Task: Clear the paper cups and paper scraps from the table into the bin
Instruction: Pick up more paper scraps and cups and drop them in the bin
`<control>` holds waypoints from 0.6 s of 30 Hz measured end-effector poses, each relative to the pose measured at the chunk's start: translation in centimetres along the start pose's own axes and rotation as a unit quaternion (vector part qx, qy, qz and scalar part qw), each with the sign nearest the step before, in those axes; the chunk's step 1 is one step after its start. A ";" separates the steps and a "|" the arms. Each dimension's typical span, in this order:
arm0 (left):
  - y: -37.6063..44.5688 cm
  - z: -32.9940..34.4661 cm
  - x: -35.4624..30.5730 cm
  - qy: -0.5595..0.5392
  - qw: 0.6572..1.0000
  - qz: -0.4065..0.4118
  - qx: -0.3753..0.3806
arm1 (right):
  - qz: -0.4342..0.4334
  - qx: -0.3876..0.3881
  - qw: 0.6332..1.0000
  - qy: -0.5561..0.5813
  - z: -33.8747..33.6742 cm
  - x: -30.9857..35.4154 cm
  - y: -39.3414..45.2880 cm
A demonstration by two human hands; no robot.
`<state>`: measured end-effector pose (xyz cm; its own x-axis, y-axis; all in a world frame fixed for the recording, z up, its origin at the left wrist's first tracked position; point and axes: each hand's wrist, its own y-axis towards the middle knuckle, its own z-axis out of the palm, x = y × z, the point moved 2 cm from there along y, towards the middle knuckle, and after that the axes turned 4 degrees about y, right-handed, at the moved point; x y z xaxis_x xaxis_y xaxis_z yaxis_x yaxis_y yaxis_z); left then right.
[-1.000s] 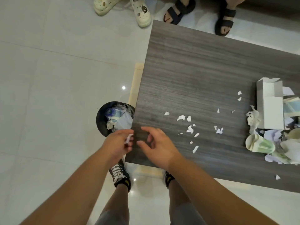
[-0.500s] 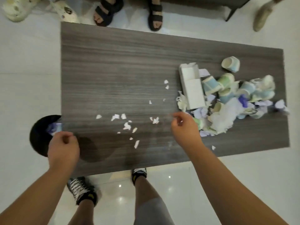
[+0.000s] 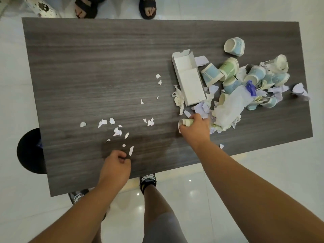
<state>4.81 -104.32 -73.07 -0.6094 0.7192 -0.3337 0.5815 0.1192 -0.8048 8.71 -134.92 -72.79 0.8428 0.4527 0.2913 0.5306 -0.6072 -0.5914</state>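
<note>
Grey wood-grain table (image 3: 87, 58), head view only. Right hand (image 3: 194, 127) is closed around a crushed green paper cup (image 3: 185, 122) at the near side of the cup pile (image 3: 245, 79) towards the right end. Left hand (image 3: 114, 163) is curled by the near edge, just beside the paper scraps (image 3: 115, 130); can't tell if it pinches any. Bin (image 3: 29, 151) sits off the left end, mostly hidden under the table edge. Risks: long carry, cup could slip; the arm may sweep scraps onto the floor.

right hand (image 3: 194, 128) now closed on a green paper cup (image 3: 185, 122), left hand (image 3: 114, 166) moved from bin (image 3: 29, 151) onto table (image 3: 87, 67)
</note>
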 end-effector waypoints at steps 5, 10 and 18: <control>-1.7 0.7 -4.8 -0.252 0.955 -0.018 0.156 | -0.031 0.036 0.990 0.135 1.0 2.8 -5.3; -2.8 -0.3 -7.0 -0.411 0.876 0.014 0.253 | -0.034 0.238 0.931 0.276 5.8 5.3 -12.9; -0.1 -9.5 4.1 -0.331 0.938 -0.102 -0.022 | -0.038 0.278 0.955 0.092 9.8 8.6 -14.7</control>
<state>7.38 -94.94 -69.71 -0.9031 0.0973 -0.4182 0.4290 0.2471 -0.8688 7.29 -115.71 -68.91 0.8323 0.3291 0.4461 0.5037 -0.1130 -0.8564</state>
